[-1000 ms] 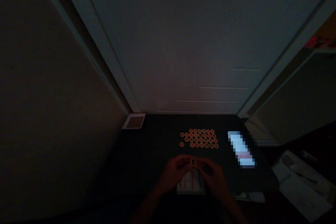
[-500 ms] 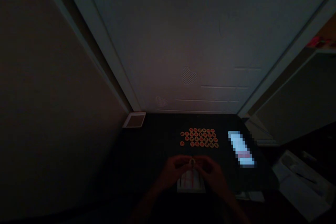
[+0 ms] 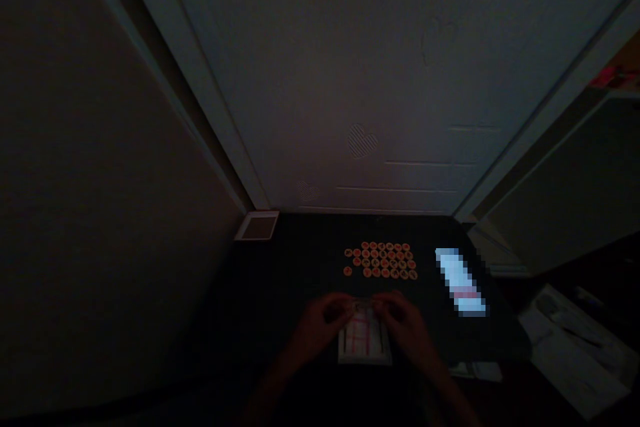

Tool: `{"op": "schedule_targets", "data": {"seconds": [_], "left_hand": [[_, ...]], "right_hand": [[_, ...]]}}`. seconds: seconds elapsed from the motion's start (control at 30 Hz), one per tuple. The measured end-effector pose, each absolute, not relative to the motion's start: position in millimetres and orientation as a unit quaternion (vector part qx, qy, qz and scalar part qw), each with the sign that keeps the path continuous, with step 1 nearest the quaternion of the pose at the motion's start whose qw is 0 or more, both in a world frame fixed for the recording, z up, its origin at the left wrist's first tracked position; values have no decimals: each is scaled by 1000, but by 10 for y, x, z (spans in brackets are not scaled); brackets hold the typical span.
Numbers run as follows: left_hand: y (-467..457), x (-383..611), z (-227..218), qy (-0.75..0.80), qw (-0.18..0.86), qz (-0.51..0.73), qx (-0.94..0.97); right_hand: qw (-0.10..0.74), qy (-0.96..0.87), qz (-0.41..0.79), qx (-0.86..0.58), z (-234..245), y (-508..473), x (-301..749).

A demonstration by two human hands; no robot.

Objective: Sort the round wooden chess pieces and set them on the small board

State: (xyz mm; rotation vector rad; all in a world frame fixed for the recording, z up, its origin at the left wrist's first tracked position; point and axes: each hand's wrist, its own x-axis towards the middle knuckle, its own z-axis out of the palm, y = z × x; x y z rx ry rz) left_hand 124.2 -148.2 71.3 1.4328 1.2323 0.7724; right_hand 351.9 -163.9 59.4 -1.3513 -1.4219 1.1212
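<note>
A small white board (image 3: 361, 340) with pink grid lines lies at the table's near edge, a dark narrow strip along each side. My left hand (image 3: 325, 320) has its thumb and fingertips pressed together at the board's far left corner. At the far right corner my right hand (image 3: 400, 323) is closed the same way. Between the fingertips a small dark mark shows, too dim to tell whether it is a round piece. Beyond my hands, several round game pieces (image 3: 384, 263) with red or dark characters lie in rows.
A dark table (image 3: 280, 280) stands against a pale door (image 3: 320, 80) with embossed hearts. At the far left corner lies a shallow white tray (image 3: 243, 230). A bright blurred-out object (image 3: 459, 283) is on the right. Off the table's right side are white boxes or papers (image 3: 575, 360).
The round piece held up between both hands is no longer clearly visible. My fingers have come down to the board's far end and spread slightly apart, baring more of the grid.
</note>
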Motion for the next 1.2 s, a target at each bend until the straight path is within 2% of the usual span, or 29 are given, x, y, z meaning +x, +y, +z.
{"op": "schedule_targets", "data": {"seconds": [0.33,0.6,1.2], "left_hand": [[-1748,887,511,480,389,218,755],[-1733,920,440,469,353,198,785],[-1679,977,338,469,329,213,792]], "right_hand": [[443,-579,431,-531,471,-1642,3589],[377,-619,436,-534,433,-1693,3444],[336,-590,524,-514,374,-1752,3127]]}}
